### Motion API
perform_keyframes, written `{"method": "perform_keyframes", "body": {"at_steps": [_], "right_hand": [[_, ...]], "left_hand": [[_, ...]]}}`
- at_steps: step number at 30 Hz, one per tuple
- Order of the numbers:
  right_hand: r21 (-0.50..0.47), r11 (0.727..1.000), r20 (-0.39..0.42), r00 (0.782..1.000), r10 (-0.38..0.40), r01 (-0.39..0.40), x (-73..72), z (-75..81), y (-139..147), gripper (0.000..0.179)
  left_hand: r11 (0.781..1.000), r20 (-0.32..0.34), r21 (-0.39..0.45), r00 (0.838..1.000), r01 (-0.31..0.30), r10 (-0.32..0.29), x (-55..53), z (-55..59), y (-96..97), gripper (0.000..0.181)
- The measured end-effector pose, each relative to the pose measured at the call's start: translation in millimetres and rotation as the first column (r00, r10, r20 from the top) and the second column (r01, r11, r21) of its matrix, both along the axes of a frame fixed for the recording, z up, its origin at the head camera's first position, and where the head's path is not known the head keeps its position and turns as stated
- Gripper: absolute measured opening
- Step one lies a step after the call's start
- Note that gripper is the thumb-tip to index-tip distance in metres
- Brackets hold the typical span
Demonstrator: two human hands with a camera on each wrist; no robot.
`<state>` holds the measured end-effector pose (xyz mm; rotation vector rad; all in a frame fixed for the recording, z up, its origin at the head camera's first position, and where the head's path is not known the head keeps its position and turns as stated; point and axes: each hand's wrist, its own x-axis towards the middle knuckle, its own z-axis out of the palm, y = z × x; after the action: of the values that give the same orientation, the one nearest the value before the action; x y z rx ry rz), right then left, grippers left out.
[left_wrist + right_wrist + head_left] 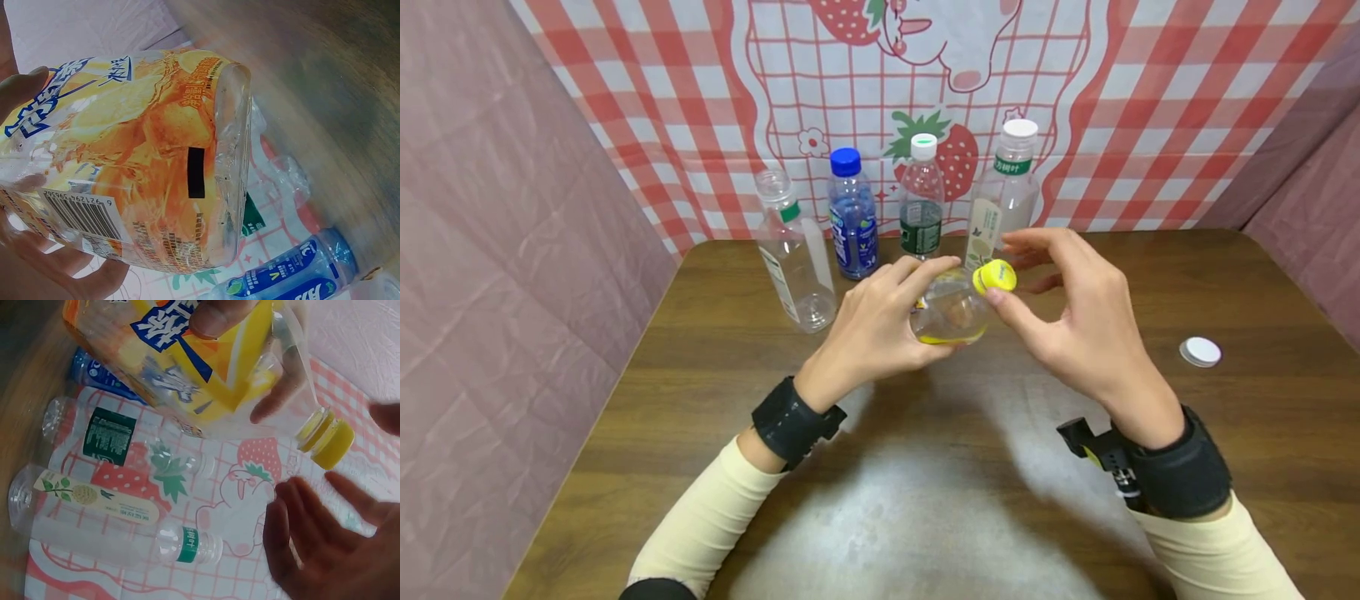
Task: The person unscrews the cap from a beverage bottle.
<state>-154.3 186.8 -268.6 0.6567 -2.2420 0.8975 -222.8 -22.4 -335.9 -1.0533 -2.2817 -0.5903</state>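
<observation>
A clear plastic drink bottle [150,162] with a yellow and orange label lies tilted in my left hand [887,321], which grips it round the body. Its yellow cap [333,445] sits on the neck and points toward my right hand [1078,312]. The right thumb and fingers are spread around the cap; in the right wrist view gaps show between them and it. Behind the hands stand an uncapped clear bottle [797,271], a blue-capped bottle [854,233], a small bottle with a dark green label [921,225] and a tall white-capped bottle [1017,187].
A loose white cap [1201,352] lies on the wooden table [700,417], right of the right hand. A red checked cloth [1180,108] hangs along the table's back edge. Pinkish drapes [497,250] close off the sides.
</observation>
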Motion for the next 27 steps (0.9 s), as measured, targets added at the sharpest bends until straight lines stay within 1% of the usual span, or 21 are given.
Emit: {"method": "perform_keyframes", "body": {"at_steps": [2,3,5,7,9,11,14,17,19,22,24,27], "right_hand": [[-0.014,0.994,0.046,0.993,-0.11,0.11,-3.4,-6.0,4.2,0.032],[-0.009,0.986,0.071,0.984,-0.166,0.167,-4.4,-8.2,5.9,0.03],[0.02,0.965,0.125,0.957,-0.262,0.262,-5.3,-11.5,8.2,0.037],[0.062,0.943,0.158,0.93,-0.331,0.326,-5.7,-13.4,8.9,0.047],[0.082,0.933,0.165,0.919,-0.359,0.35,-6.4,-14.7,8.2,0.049],[0.07,0.932,0.153,0.92,-0.361,0.354,-7.4,-15.7,6.5,0.047],[0.023,0.942,0.08,0.938,-0.336,0.336,-8.8,-17.0,4.5,0.041],[-0.017,0.959,-0.006,0.959,-0.282,0.282,-9.4,-17.2,3.8,0.037],[-0.026,0.969,-0.043,0.968,-0.249,0.248,-9.0,-16.4,3.7,0.035],[-0.021,0.979,-0.051,0.978,-0.205,0.204,-7.5,-14.0,3.5,0.032],[-0.01,0.984,-0.048,0.983,-0.178,0.178,-6.4,-11.5,3.2,0.03],[0.016,0.991,-0.064,0.989,-0.13,0.131,-4.5,-6.6,3.1,0.027]], "left_hand": [[1.0,-0.005,-0.003,1.0,-0.001,0.001,-0.2,0.0,0.5,0.088],[1.0,-0.008,-0.006,1.0,-0.002,0.002,-0.2,0.0,0.6,0.087],[1.0,-0.016,-0.012,1.0,-0.002,0.002,-0.1,-0.2,1.1,0.087],[1.0,-0.03,-0.018,1.0,-0.004,0.003,0.1,-0.4,1.6,0.086],[1.0,-0.049,-0.024,0.999,-0.008,0.007,0.6,-0.5,2.0,0.085],[1.0,-0.064,-0.027,0.998,-0.015,0.014,1.2,-0.4,2.3,0.085],[0.999,-0.077,-0.027,0.997,-0.018,0.016,1.9,-0.2,3.1,0.085],[1.0,-0.078,-0.027,0.997,-0.015,0.013,2.3,0.0,3.8,0.085],[0.999,-0.077,-0.029,0.997,-0.014,0.012,2.5,0.1,4.0,0.085],[0.999,-0.069,-0.035,0.997,-0.02,0.017,2.4,0.0,3.8,0.086],[0.999,-0.061,-0.039,0.998,-0.027,0.025,2.2,-0.2,3.3,0.087],[0.999,-0.051,-0.041,0.998,-0.032,0.03,1.7,-0.4,2.5,0.087]]}}
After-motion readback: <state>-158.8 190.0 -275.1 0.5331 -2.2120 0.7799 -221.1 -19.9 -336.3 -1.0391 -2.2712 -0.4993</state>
